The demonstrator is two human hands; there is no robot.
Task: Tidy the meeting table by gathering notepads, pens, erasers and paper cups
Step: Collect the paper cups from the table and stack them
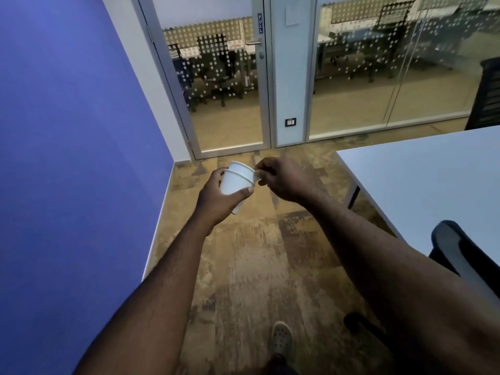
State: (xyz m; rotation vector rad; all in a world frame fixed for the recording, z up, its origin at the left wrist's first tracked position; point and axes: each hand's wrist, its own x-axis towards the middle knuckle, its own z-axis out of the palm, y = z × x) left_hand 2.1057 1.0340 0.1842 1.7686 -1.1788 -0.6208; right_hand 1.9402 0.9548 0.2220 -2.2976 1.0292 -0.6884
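Nested white paper cups (238, 180) are held out in front of me above the floor, tilted with their mouths toward the far left. My left hand (216, 201) wraps around the outer cup from below. My right hand (284, 180) pinches the rim of the cups between thumb and fingers on the right side. The white meeting table (422, 185) lies to my right, and the part in view is bare. No notepads, pens or erasers are in view.
A blue wall (75, 131) runs along my left. A glass door (224, 90) and glass partition (392, 77) stand ahead. A black office chair (454, 253) sits by the table's near edge at right. My foot (281, 339) is on the worn carpet.
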